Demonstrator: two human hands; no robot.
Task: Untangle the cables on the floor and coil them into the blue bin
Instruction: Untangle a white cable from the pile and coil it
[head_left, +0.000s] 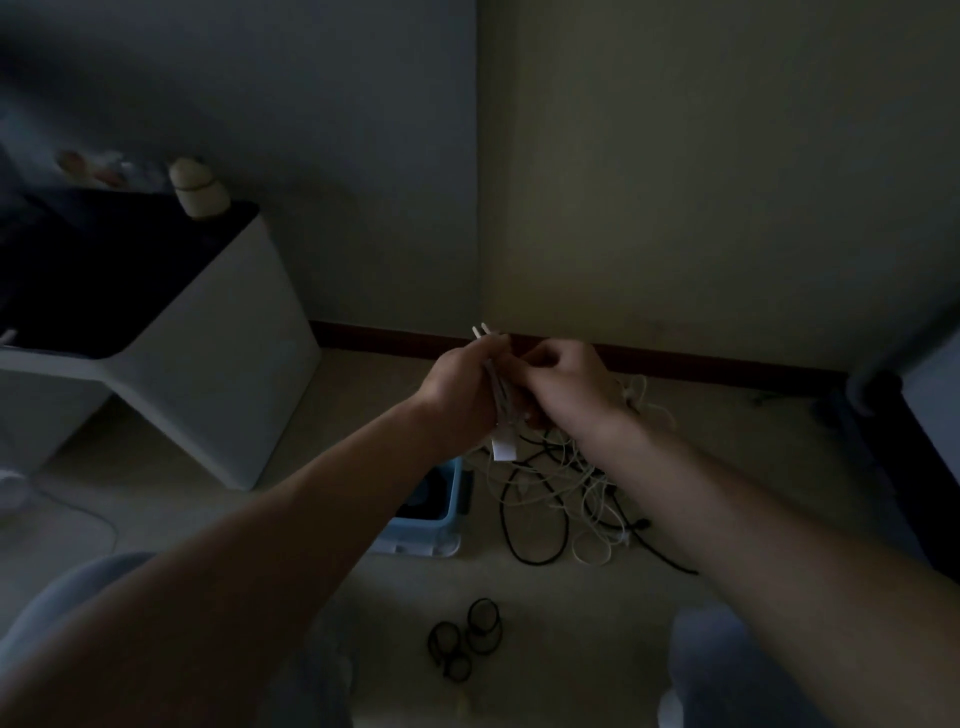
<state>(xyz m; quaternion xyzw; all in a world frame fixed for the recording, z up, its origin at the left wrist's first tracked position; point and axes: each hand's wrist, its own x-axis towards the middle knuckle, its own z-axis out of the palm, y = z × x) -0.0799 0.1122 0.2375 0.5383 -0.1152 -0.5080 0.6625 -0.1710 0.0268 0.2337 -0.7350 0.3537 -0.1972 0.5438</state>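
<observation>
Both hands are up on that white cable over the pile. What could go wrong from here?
1. The white cable, gripped by the left hand and right hand, may still trail into the tangle below; pulling up could tighten knots.
2. The folded bundle looks unsecured and may spring open in the blue bin.
3. In this dim light the black coils near the knees could get knelt on.
</observation>
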